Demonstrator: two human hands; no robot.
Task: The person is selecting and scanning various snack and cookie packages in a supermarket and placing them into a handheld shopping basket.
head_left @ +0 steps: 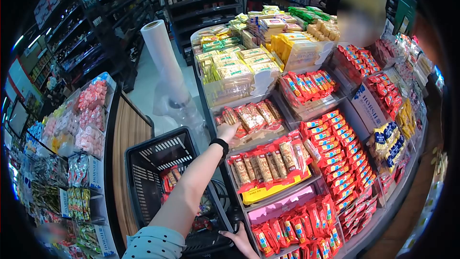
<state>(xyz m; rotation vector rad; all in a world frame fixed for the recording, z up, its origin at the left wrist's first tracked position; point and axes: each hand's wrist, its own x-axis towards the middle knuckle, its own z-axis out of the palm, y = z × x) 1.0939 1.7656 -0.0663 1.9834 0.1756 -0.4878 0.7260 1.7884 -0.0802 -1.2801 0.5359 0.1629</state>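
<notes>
My left hand (pixel 228 132), with a black band on the wrist, reaches across to the display. Its fingers are closed on a wrapped snack bar (pixel 230 115) at the left end of a bin of red-edged packs. Low in the view, my right hand (pixel 243 243) is at the right edge of a black shopping basket (pixel 184 140), thumb toward it; part of the grip is hidden. Inside the basket lie red snack packs (pixel 170 177), partly covered by my left forearm. Just below my left hand, more wrapped grain bars (pixel 266 165) fill a bin.
Red-wrapped snacks (pixel 342 158) and yellow packs (pixel 237 64) fill the divided counter. A roll of clear plastic bags (pixel 165 62) stands behind the basket. Another candy display (pixel 91 115) borders the left side. Dark shelves (pixel 203 5) line the back, and a person (pixel 362 17) stands beyond the counter.
</notes>
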